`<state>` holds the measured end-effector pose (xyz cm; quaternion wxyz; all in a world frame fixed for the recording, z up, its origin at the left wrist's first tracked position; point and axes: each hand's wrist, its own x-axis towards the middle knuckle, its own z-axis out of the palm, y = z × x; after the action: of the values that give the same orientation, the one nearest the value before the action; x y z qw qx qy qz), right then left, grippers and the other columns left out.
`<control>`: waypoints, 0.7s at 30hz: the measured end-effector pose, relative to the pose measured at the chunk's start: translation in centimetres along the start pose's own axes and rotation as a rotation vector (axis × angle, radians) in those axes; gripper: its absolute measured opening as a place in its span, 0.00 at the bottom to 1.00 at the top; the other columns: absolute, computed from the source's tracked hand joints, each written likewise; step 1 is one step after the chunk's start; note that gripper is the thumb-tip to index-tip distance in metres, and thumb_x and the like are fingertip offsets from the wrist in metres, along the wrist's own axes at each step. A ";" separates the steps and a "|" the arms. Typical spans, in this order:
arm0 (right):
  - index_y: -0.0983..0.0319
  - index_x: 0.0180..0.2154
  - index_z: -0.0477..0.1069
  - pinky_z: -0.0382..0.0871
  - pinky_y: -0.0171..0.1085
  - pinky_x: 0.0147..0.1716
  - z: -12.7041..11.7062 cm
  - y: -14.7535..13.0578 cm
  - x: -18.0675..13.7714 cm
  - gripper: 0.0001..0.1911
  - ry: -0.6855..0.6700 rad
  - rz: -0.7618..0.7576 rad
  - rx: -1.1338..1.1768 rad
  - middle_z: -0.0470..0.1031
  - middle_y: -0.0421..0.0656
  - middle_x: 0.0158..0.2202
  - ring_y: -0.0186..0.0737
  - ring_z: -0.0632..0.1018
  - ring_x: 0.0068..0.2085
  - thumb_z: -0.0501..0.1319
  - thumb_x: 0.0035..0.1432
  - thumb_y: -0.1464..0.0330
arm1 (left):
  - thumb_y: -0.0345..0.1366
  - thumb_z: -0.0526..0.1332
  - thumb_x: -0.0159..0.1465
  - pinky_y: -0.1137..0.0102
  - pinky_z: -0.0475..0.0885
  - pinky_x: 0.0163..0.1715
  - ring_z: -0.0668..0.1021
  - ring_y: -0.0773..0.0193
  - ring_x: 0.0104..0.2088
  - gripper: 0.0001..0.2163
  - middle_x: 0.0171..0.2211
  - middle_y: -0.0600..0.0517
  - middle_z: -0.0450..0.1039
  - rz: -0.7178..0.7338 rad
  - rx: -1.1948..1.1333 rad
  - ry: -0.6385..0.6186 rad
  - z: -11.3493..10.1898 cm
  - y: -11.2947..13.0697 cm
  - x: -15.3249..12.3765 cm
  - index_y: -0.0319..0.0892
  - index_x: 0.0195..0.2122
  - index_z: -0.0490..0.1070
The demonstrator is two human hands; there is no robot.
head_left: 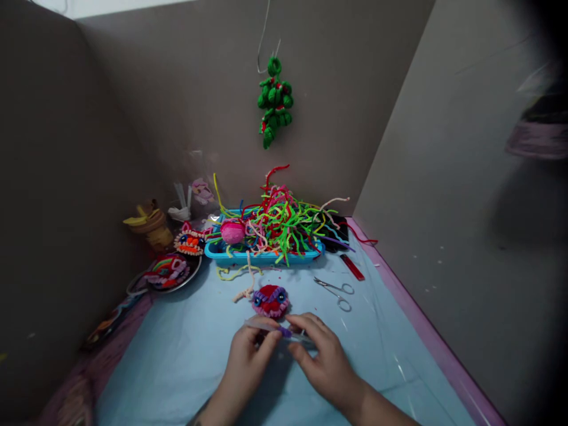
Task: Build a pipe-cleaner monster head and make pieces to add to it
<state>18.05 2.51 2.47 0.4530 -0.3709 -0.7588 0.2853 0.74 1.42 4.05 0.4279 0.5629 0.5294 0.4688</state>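
My left hand (252, 349) is closed, thumb against fingers, on a small purple fuzzy piece (285, 332) that looks like pipe cleaner. A pale translucent strip (260, 325) lies along its fingertips; its kind is unclear. My right hand (322, 355) curls in from the other side, with a greyish thin thing (304, 338) between thumb and fingers, too blurred to name. Just beyond the fingertips lies a round red fuzzy face (270, 300) with blue eyes and a purple and pink edge. Small scissors (335, 291) rest open to the right of it.
A blue tray (261, 258) heaped with colourful pipe cleaners (288, 222) stands at the back. To its right lies a red comb-like object (352, 267). On the left, a metal plate (195, 269) bears fuzzy crafts. A green fuzzy ornament (275, 100) hangs on the back wall.
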 end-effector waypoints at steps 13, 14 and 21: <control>0.62 0.32 0.74 0.64 0.33 0.33 -0.8 -0.5 1.3 0.08 -0.238 0.325 0.192 0.74 0.41 0.29 0.37 0.74 0.33 0.57 0.60 0.70 | 0.29 0.62 0.60 0.73 0.75 0.34 0.81 0.63 0.33 0.05 0.31 0.50 0.80 0.383 0.234 -0.031 -0.6 0.1 0.2 0.42 0.35 0.77; 0.62 0.32 0.73 0.63 0.33 0.32 -0.8 -0.5 1.2 0.09 -0.228 0.322 0.178 0.74 0.40 0.28 0.37 0.74 0.32 0.56 0.61 0.70 | 0.29 0.63 0.59 0.73 0.75 0.35 0.81 0.63 0.33 0.05 0.32 0.50 0.81 0.380 0.235 -0.016 -0.6 0.0 0.3 0.42 0.35 0.77; 0.61 0.32 0.71 0.64 0.33 0.33 -0.5 -0.2 1.0 0.10 -0.151 0.240 0.083 0.73 0.41 0.29 0.37 0.74 0.33 0.53 0.63 0.70 | 0.30 0.62 0.60 0.72 0.75 0.33 0.81 0.63 0.32 0.06 0.30 0.50 0.81 0.250 0.231 -0.017 -0.6 -0.1 0.4 0.43 0.32 0.79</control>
<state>18.15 3.32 3.30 0.3724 -0.4174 -0.7283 0.3958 0.19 1.82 4.13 0.3033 0.6738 0.5022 0.4494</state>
